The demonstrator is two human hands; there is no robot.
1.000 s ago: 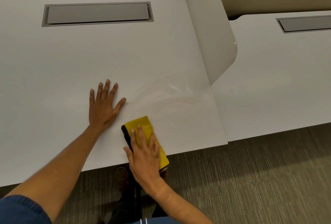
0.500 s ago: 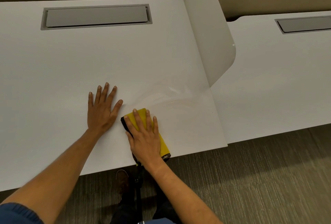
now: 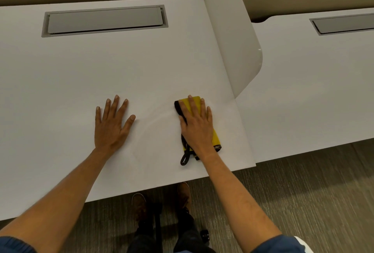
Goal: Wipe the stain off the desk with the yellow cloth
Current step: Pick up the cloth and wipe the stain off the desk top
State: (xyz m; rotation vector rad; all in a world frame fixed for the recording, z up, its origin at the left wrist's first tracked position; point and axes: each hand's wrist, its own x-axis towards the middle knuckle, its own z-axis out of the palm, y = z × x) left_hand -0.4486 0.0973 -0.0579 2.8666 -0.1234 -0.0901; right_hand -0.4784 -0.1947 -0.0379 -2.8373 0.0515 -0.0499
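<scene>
White desk (image 3: 141,66): right hand (image 3: 197,125) (flat) presses yellow cloth (image 3: 216,137)

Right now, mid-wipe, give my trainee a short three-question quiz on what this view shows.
1. True or false: the left hand lies flat on the desk, apart from the yellow cloth.
2. Which hand presses on the cloth? A) left B) right C) both
3. Fill in: a black ___ trails from the cloth's near end toward the desk's front edge.

Key:
1. True: its fingers are spread on bare desk, with a gap to the cloth.
2. B: the right hand covers most of the cloth, palm down.
3. Loop, a strap lying on the desk beside the right wrist.
</scene>
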